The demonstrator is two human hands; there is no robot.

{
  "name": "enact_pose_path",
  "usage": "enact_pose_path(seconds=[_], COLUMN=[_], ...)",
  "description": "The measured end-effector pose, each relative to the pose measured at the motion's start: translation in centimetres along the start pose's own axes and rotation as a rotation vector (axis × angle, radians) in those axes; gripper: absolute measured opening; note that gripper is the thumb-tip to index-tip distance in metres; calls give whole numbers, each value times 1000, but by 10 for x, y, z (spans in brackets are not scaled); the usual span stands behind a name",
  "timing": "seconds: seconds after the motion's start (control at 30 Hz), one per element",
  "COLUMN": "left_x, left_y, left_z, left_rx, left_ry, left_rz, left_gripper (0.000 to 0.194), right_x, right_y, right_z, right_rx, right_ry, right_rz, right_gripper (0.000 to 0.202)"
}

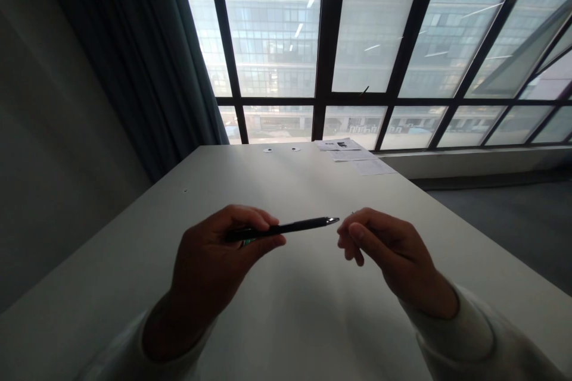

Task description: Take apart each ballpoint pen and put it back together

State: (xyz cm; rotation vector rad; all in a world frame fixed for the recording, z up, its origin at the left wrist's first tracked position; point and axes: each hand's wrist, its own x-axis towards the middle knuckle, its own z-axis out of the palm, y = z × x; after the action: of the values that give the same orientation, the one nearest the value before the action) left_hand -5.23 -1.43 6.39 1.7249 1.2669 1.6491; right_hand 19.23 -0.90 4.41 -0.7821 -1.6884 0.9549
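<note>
My left hand point(218, 256) grips a black pen point(301, 225) between thumb and fingers, its shiny silvery end pointing right and slightly up. A small green patch shows below the pen, between thumb and fingers; what it belongs to is unclear. Just right of the silvery end, my right hand point(388, 247) is closed in a pinch, a small gap away from the pen. A tiny dark point sticks up at its fingertips, too small to name. Both hands are above the white table point(290, 321).
Several printed sheets of paper point(351, 153) lie at the table's far right corner. Two white round pieces with dark centres point(268, 150) are at the far edge. Large windows point(272, 30) stand behind, with a dark curtain point(147, 41) on the left.
</note>
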Motion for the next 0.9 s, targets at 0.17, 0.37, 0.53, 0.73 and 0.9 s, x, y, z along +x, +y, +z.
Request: enact_pose_path(seconds=[0.17,0.37,0.53,0.73,0.9], left_x=[-1,-1,1,5,4], left_y=[2,3,0,-2,2], left_z=[2,1,1,5,6], left_rx=[-16,-143,-353,-539,-554], left_ry=[-114,-57,-60,-158,-151], left_rz=[46,-59,-86,-104,-159], left_gripper=[20,35,30,16,17], right_x=[0,1,2,2,1], right_y=[-1,0,-4,-12,-9], right_z=[6,5,6,15,19], right_rx=[-27,-79,-128,-180,-133], right_ry=[-6,9,-99,-257,-263], right_rz=[14,-7,7,-14,19], right_gripper=[13,13,15,17,18])
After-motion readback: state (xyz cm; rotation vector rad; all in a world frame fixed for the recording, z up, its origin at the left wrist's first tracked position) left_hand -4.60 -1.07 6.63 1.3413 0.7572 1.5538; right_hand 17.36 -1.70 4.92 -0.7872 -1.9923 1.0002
